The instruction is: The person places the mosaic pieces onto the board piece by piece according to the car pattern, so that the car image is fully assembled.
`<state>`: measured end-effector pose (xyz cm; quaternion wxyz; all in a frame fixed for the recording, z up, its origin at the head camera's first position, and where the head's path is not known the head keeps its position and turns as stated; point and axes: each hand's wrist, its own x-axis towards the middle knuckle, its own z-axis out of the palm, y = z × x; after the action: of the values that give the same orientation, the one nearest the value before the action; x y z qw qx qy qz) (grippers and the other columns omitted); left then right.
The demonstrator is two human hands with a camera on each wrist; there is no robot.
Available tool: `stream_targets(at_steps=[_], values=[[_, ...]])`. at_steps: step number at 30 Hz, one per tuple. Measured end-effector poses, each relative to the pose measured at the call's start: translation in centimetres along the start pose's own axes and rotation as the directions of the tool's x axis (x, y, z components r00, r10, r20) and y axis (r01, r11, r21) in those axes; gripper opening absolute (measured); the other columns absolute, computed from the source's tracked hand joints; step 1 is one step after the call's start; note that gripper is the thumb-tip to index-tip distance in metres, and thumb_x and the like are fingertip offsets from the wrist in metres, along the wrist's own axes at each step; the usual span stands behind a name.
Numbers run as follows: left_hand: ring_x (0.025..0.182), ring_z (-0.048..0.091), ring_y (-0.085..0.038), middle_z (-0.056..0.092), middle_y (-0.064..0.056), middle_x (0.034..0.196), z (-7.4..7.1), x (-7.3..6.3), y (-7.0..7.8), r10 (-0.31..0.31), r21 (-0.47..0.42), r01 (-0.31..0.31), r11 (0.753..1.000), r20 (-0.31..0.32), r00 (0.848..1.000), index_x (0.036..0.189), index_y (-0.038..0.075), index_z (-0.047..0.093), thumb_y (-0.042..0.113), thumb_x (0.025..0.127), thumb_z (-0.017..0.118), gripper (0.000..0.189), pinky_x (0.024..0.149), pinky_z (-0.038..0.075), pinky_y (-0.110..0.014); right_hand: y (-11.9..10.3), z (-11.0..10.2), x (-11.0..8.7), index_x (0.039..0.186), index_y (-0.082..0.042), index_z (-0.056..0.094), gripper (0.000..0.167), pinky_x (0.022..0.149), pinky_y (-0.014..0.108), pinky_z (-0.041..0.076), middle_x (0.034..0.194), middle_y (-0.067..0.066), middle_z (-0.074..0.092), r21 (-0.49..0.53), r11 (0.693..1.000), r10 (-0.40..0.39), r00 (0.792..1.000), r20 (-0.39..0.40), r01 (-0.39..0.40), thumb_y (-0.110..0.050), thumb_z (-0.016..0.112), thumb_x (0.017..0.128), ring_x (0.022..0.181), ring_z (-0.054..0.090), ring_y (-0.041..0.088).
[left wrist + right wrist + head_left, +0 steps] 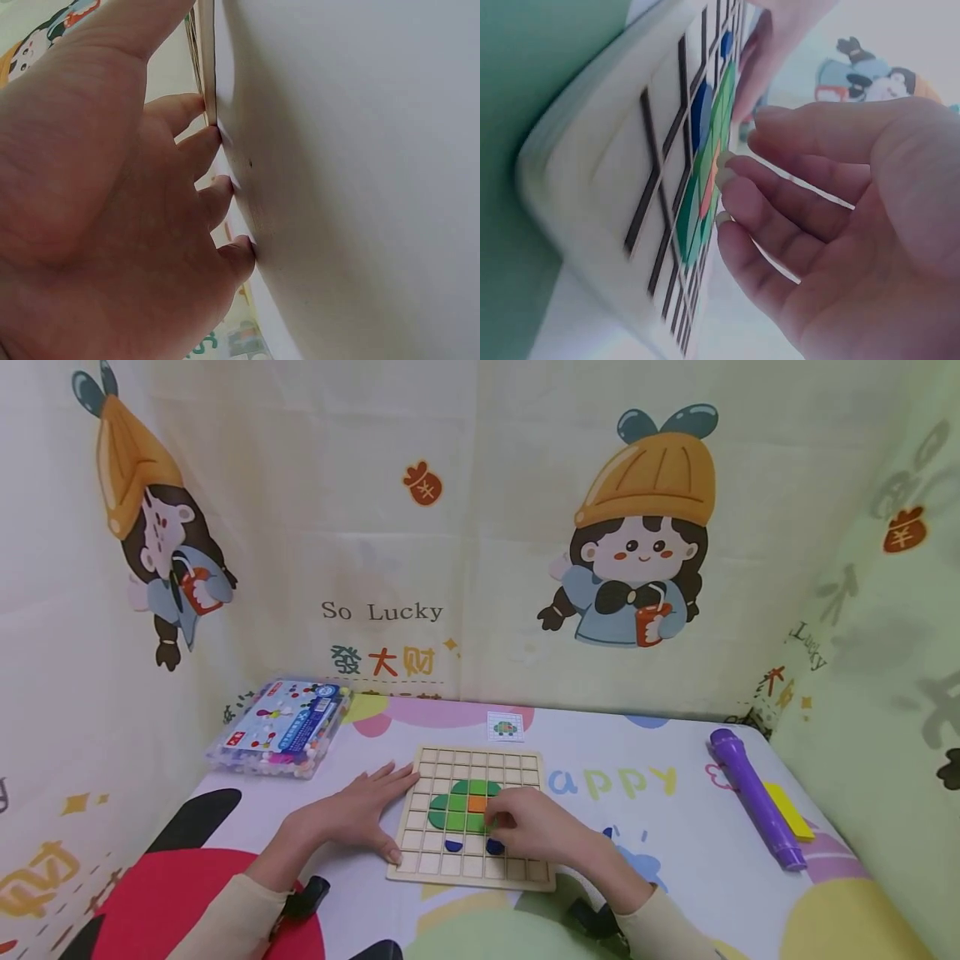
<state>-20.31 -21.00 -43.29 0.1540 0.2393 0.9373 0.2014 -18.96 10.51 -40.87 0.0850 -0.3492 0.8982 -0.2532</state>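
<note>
A square wooden grid board lies on the table, with green tiles, an orange tile and dark blue half-round tiles set in its cells. My left hand spreads along the board's left side, thumb at the lower left corner and fingertips against the edge and tabletop. Over the right part of the pattern is my right hand, covering some tiles in the head view. Its loosely bent fingers reach the tile surface in the right wrist view, and nothing shows between thumb and fingers.
Behind the board lies a small picture card with a similar pattern. A clear plastic box of colourful pieces sits at the back left. On the right are a purple stick-shaped object and a yellow block. Printed cloth hangs behind.
</note>
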Motion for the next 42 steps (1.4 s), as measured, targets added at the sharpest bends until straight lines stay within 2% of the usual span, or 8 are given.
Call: stream_targets(at_steps=[7,11,14,19,28,32,42], values=[[0.155,0.008,-0.041,0.02,-0.007,0.167,-0.1,0.2,0.4,-0.014,-0.004,0.014,1.0,0.006,1.0,0.158,0.014,0.028,0.064,0.061,0.085,0.122,0.121,0.01,-0.068,2.8,-1.6,-1.8,0.098,-0.013,0.074,0.014,0.069,0.021,0.051,0.09,-0.004,0.07,0.172,0.984,0.046,0.999,0.02,-0.049,-0.006,0.07,0.087,0.076,0.056,0.006],[0.155,0.008,-0.041,0.02,-0.007,0.167,-0.1,0.2,0.6,-0.026,0.002,0.026,1.0,0.007,1.0,0.158,0.015,0.029,0.063,0.061,0.085,0.122,0.121,0.01,-0.068,4.2,-2.8,-2.9,0.098,-0.013,0.073,0.013,0.069,0.022,0.051,0.091,-0.002,0.069,0.198,0.976,0.086,0.996,0.015,-0.087,-0.006,0.07,0.087,0.078,0.056,0.008],[0.155,0.008,-0.04,0.021,-0.007,0.167,-0.1,0.1,0.7,-0.031,0.001,0.031,1.0,0.009,0.999,0.158,0.015,0.029,0.063,0.061,0.085,0.121,0.121,0.01,-0.068,5.1,-3.6,-3.9,0.098,-0.013,0.073,0.015,0.067,0.021,0.049,0.089,-0.003,0.067,0.182,0.975,0.13,0.992,0.009,-0.129,-0.005,0.069,0.086,0.078,0.055,0.009],[0.155,0.008,-0.041,0.021,-0.008,0.167,-0.2,0.0,0.8,-0.029,-0.017,0.029,0.999,0.015,0.999,0.157,0.015,0.029,0.061,0.062,0.085,0.12,0.121,0.01,-0.068,6.8,-4.9,-5.6,0.099,-0.011,0.073,0.016,0.065,0.022,0.047,0.082,-0.004,0.063,0.143,0.977,0.16,0.987,-0.004,-0.158,-0.004,0.07,0.084,0.075,0.053,0.008],[0.155,0.007,-0.04,0.02,-0.007,0.167,-0.1,0.0,0.6,-0.027,-0.026,0.028,0.999,0.02,0.999,0.158,0.016,0.028,0.063,0.062,0.084,0.12,0.121,0.009,-0.068,9.2,-5.9,-8.2,0.097,-0.008,0.074,0.023,0.066,0.021,0.048,0.088,0.0,0.069,0.069,0.993,0.1,0.995,-0.014,-0.099,0.003,0.071,0.077,0.077,0.055,0.005],[0.155,0.006,-0.04,0.019,-0.006,0.168,0.0,0.0,0.5,-0.03,-0.021,0.03,0.999,0.021,0.999,0.158,0.018,0.028,0.064,0.062,0.084,0.121,0.121,0.009,-0.068,9.7,-6.0,-8.8,0.093,-0.009,0.074,0.027,0.067,0.022,0.049,0.088,-0.002,0.068,0.045,0.993,0.11,0.994,-0.007,-0.11,0.008,0.071,0.071,0.078,0.056,0.005],[0.155,0.007,-0.04,0.02,-0.006,0.167,-0.2,-0.2,0.9,-0.035,-0.033,0.035,0.999,0.017,0.999,0.158,0.017,0.029,0.061,0.062,0.085,0.119,0.121,0.009,-0.068,10.2,-5.7,-9.3,0.088,-0.012,0.071,0.021,0.063,0.021,0.046,0.079,-0.005,0.062,0.052,0.987,0.152,0.988,0.008,-0.152,0.003,0.076,0.074,0.072,0.05,0.003]])
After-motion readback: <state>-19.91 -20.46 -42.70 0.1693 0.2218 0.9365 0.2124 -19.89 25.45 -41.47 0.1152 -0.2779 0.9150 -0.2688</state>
